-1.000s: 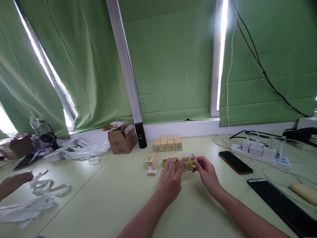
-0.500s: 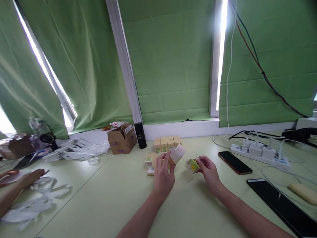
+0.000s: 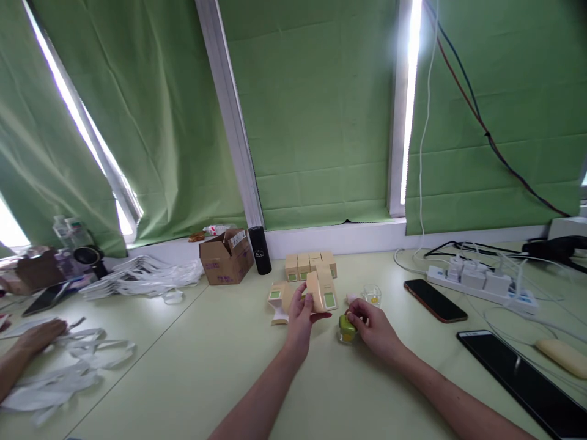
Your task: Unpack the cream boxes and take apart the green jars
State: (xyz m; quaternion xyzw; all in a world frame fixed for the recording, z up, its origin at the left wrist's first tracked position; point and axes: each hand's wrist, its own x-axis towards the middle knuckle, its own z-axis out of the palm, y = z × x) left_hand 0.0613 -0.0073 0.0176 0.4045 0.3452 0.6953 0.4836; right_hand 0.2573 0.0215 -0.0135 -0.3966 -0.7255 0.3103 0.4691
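Left hand (image 3: 299, 325): grips tan carton (image 3: 327, 295) | Right hand (image 3: 373, 328): pinches green-topped clear container (image 3: 347, 330) at its top | Container: right of carton, nearer right hand; long axis unclear

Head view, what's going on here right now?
The person's left hand holds a small cardboard box with a green label, while the right hand has its fingertips on a small green item at the tabletop. A clear plastic piece is just beyond that hand. A row of similar boxes stands farther back. At far left, a co-worker's hand is at some white straps.
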